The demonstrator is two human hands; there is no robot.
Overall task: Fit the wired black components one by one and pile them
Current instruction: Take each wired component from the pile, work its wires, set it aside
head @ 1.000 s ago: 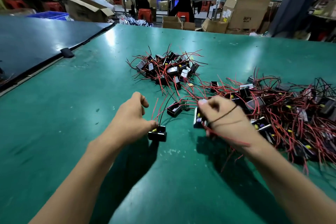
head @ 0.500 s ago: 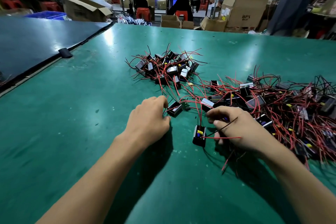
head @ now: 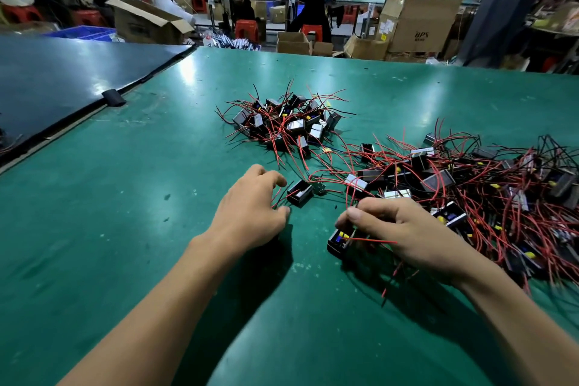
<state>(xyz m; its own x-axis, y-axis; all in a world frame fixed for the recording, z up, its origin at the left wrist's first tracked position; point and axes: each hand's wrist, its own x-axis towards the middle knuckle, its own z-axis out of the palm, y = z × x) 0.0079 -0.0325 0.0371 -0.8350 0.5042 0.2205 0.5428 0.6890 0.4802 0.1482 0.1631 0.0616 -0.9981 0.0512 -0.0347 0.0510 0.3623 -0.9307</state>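
My right hand pinches a wired black component with yellow and blue parts inside, low on the green table. A red wire from it runs across my fingers. My left hand lies palm down to its left with fingers curled. Red wires poke out by its fingertips, and what it holds is hidden beneath. One loose black component lies between my hands. A pile of components sits further back. A big tangle of wired components spreads to the right.
A dark table adjoins the green one on the left, with a black clip at the seam. Cardboard boxes, red stools and several people stand beyond the far edge.
My left hand moved right and forward, and the component it held is now hidden beneath it. My right hand lowered its component onto the table and drew nearer.
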